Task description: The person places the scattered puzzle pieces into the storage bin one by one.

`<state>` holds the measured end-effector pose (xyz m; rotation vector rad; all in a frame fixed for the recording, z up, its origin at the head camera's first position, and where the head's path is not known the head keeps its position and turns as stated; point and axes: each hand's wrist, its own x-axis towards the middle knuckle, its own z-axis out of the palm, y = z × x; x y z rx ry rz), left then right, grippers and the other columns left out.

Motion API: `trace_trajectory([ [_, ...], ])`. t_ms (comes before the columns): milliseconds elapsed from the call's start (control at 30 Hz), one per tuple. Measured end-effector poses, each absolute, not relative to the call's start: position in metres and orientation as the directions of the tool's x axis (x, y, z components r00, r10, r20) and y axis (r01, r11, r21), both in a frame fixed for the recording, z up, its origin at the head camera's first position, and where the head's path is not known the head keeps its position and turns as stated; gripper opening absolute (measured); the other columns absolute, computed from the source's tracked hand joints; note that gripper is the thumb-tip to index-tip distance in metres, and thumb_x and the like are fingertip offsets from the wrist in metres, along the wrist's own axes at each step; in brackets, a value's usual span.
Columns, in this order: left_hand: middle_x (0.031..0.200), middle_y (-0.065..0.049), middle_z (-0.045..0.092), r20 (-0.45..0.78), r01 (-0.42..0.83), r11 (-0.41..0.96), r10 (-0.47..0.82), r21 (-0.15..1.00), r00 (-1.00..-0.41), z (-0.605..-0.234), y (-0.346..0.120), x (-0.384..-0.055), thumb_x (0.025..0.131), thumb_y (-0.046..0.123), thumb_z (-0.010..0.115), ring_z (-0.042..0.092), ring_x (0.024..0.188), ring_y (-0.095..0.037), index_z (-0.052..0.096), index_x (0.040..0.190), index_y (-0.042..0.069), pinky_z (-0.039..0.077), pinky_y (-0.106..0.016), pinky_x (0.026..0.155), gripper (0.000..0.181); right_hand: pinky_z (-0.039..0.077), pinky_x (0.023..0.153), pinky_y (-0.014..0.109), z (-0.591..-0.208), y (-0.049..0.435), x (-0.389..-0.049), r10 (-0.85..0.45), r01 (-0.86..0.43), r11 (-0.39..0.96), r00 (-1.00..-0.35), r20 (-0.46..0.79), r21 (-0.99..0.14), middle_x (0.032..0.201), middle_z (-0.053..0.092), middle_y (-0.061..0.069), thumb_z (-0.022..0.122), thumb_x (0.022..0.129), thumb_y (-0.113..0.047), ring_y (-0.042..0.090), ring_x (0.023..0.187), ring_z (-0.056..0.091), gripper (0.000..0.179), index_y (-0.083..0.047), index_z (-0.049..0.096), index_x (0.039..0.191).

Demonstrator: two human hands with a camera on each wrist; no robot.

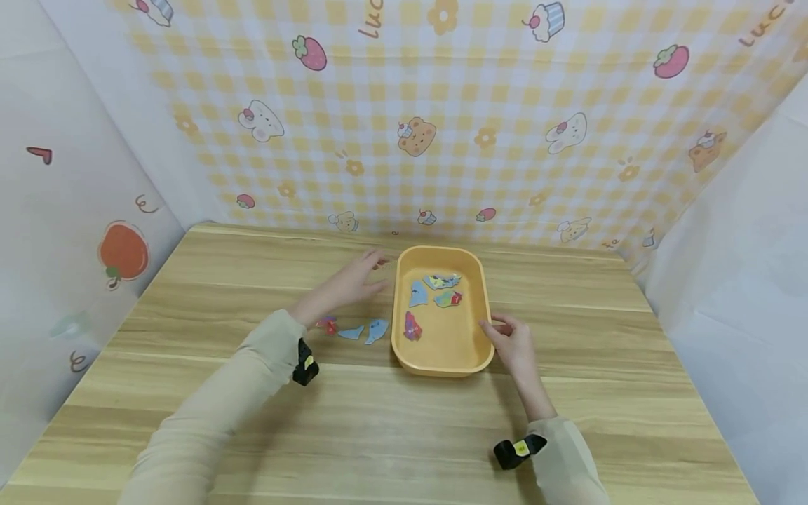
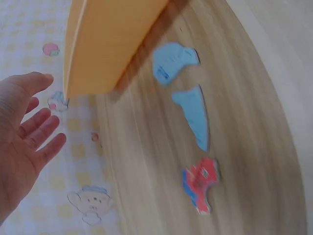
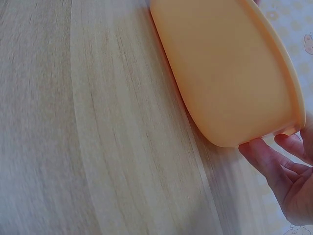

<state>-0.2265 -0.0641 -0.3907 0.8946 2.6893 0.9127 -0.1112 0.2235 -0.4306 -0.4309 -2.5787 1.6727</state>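
A yellow plastic basin (image 1: 449, 352) stands on the table with several puzzle pieces lying flat in it, among them a light-blue one (image 1: 419, 293) and a red-purple one (image 1: 412, 327). My right hand (image 1: 514, 345) pinches the basin's right rim, the fingers against its outer wall in the right wrist view. Beyond the left rim, my left hand (image 1: 355, 282) hovers with loosely spread fingers and holds nothing. Below that hand, left of the basin, lie a rounded blue piece (image 2: 171, 62), a narrow blue piece (image 2: 194, 115) and a red-and-blue piece (image 2: 201, 183).
The wooden table (image 1: 391, 435) runs back to a yellow-checked cloth (image 1: 353, 140) with cartoon prints. White cloth (image 1: 738, 280) hangs at both sides. A black wrist device (image 1: 306, 365) sits on each sleeve.
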Motion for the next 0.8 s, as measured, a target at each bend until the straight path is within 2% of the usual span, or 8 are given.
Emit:
trace_trajectory([
  [167, 0.130, -0.023, 0.043, -0.018, 0.468, 0.662, 0.588, 0.585, -0.809, -0.403, -0.092, -0.223, 0.087, 0.020, 0.060, 0.045, 0.119, -0.036, 0.036, 0.132, -0.003, 0.041, -0.047, 0.100, 0.055, 0.048, 0.046, 0.018, -0.432, 0.224, -0.110, 0.252, 0.208, 0.372, -0.961, -0.117, -0.905, 0.093, 0.066, 0.029, 0.062, 0.086, -0.019, 0.012, 0.060, 0.063, 0.037, 0.006, 0.059, 0.113],
  [300, 0.124, -0.029, 0.045, -0.014, 0.515, 0.656, 0.625, 0.551, -0.780, -0.411, -0.113, -0.215, 0.085, 0.016, 0.061, 0.046, 0.114, -0.042, 0.037, 0.129, -0.008, 0.043, -0.050, 0.096, 0.055, 0.049, 0.047, 0.019, -0.434, 0.225, -0.108, 0.262, 0.218, 0.373, -0.957, -0.123, -0.902, 0.093, 0.066, 0.029, 0.063, 0.086, -0.018, 0.012, 0.059, 0.063, 0.036, 0.005, 0.059, 0.113],
  [400, 0.118, -0.029, 0.046, -0.038, 0.518, 0.665, 0.632, 0.538, -0.774, -0.411, -0.126, -0.207, 0.083, 0.016, 0.063, 0.048, 0.109, -0.042, 0.040, 0.126, -0.009, 0.045, -0.050, 0.092, 0.054, 0.049, 0.047, 0.018, -0.436, 0.226, -0.109, 0.269, 0.216, 0.378, -0.956, -0.116, -0.900, 0.093, 0.066, 0.029, 0.063, 0.086, -0.017, 0.011, 0.058, 0.063, 0.036, 0.006, 0.060, 0.112],
  [667, 0.112, -0.021, 0.050, -0.209, 0.461, 0.744, 0.610, 0.483, -0.765, -0.410, -0.144, -0.197, 0.078, 0.012, 0.069, 0.050, 0.104, -0.034, 0.050, 0.119, -0.005, 0.045, -0.046, 0.092, 0.049, 0.049, 0.049, 0.017, -0.433, 0.224, -0.109, 0.268, 0.223, 0.384, -0.956, -0.123, -0.896, 0.095, 0.065, 0.029, 0.062, 0.086, -0.018, 0.015, 0.062, 0.065, 0.036, 0.005, 0.059, 0.113],
  [800, 0.112, -0.019, 0.049, -0.255, 0.440, 0.740, 0.617, 0.508, -0.744, -0.411, -0.149, -0.194, 0.077, 0.012, 0.070, 0.052, 0.103, -0.032, 0.052, 0.117, -0.004, 0.045, -0.045, 0.092, 0.048, 0.050, 0.050, 0.017, -0.432, 0.223, -0.109, 0.264, 0.223, 0.399, -0.957, -0.121, -0.889, 0.095, 0.066, 0.029, 0.062, 0.086, -0.019, 0.019, 0.065, 0.067, 0.036, 0.005, 0.059, 0.113],
])
